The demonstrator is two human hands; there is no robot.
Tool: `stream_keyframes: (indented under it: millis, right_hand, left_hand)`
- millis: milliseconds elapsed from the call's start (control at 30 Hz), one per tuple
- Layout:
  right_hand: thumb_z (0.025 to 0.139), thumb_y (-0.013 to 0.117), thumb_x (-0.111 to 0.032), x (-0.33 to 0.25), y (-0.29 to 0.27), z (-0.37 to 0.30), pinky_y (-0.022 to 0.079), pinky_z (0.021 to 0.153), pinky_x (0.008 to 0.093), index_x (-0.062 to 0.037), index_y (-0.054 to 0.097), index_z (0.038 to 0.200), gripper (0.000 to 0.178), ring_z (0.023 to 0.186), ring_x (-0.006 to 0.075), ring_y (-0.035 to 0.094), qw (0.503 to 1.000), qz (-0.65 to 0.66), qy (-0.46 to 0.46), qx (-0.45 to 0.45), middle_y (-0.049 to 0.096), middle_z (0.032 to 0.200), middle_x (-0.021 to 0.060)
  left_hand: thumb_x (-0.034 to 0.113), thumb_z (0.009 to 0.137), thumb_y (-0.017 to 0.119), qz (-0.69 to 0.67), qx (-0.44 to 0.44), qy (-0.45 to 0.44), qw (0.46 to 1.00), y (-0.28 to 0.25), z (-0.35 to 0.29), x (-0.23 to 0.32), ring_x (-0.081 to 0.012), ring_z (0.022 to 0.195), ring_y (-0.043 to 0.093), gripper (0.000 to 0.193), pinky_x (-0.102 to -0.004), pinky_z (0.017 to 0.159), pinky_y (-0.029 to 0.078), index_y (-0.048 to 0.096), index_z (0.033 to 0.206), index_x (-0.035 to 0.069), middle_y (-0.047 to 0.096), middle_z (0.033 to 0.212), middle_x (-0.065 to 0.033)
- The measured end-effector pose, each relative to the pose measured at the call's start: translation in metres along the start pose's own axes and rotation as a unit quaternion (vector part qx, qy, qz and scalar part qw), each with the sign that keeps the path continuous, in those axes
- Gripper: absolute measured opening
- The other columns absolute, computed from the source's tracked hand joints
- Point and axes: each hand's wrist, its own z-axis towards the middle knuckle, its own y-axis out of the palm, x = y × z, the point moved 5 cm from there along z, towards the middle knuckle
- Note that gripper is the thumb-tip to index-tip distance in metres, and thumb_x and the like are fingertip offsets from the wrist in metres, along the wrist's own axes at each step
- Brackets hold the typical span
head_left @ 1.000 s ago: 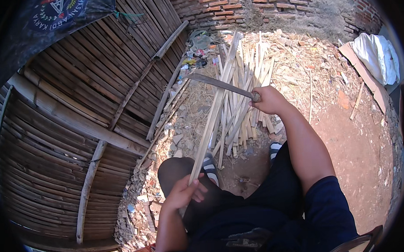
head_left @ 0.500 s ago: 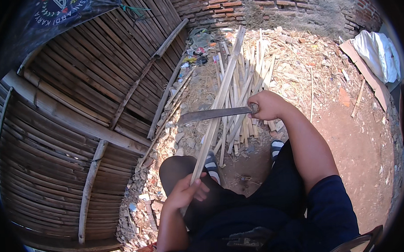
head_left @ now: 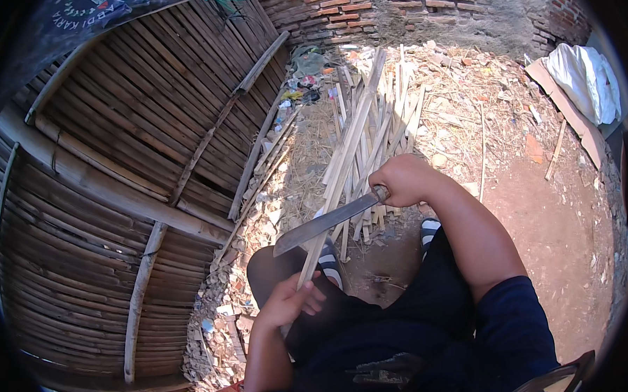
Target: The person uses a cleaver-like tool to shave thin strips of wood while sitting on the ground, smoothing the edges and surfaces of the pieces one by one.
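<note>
My left hand (head_left: 288, 300) is closed round the near end of a long pale bamboo strip (head_left: 348, 147), which slants away from me over the pile. In my right hand (head_left: 404, 180) is the handle of a machete (head_left: 327, 222). Its dark blade points left and crosses the strip a short way beyond my left hand; whether the edge touches the strip I cannot tell. Beyond and below lies a heap of split bamboo strips (head_left: 397, 119) on the ground.
A bamboo slat wall (head_left: 142, 112) runs along the left side. At the far end stands a brick wall (head_left: 425, 2). Rubble and dry straw (head_left: 458, 119) cover the ground around the heap. A white sack (head_left: 584, 82) lies at the right. My sandalled feet (head_left: 430, 234) are close below.
The machete has come nearer to me along the strip, its tip swinging down toward my left hand. The strip's far end has dropped slightly. My left hand stays about where it was.
</note>
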Motion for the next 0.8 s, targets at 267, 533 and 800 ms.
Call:
stream_keyframes:
  millis: [267,533,800]
  right_hand:
    - [0.084,0.082,-0.035,0.098,-0.025,-0.02,0.056,0.083,0.047,-0.005,0.074,0.108,0.039,0.094,0.0374,0.072,0.941,0.139,0.244,0.189,0.074,0.097,0.0207]
    - [0.08,0.078,-0.028,0.015,0.0,-0.008,0.056,0.079,0.0501,-0.0143,0.074,0.099,0.024,0.091,0.037,0.071,0.998,0.009,0.025,0.048,0.073,0.089,0.0137]
    - [0.083,0.079,-0.032,0.092,-0.011,-0.009,0.056,0.084,0.0487,-0.0087,0.075,0.107,0.034,0.095,0.0389,0.071,0.961,0.121,0.194,0.157,0.074,0.096,0.0195]
  left_hand:
    - [0.032,0.114,0.045,-0.007,0.01,-0.001,1.0,-0.004,-0.001,-0.006,-0.0203,0.082,0.073,0.047,-0.0318,0.072,0.06,0.044,0.148,0.0,0.071,0.103,-0.0136]
    - [0.032,0.114,0.045,-0.013,-0.008,0.008,1.0,0.0,0.004,-0.003,-0.0202,0.082,0.073,0.047,-0.0315,0.072,0.06,0.044,0.148,0.0,0.071,0.103,-0.0133]
    - [0.032,0.113,0.046,0.007,0.015,0.021,1.0,-0.001,0.0,-0.005,-0.02,0.082,0.072,0.047,-0.031,0.07,0.06,0.045,0.148,-0.001,0.071,0.101,-0.0129]
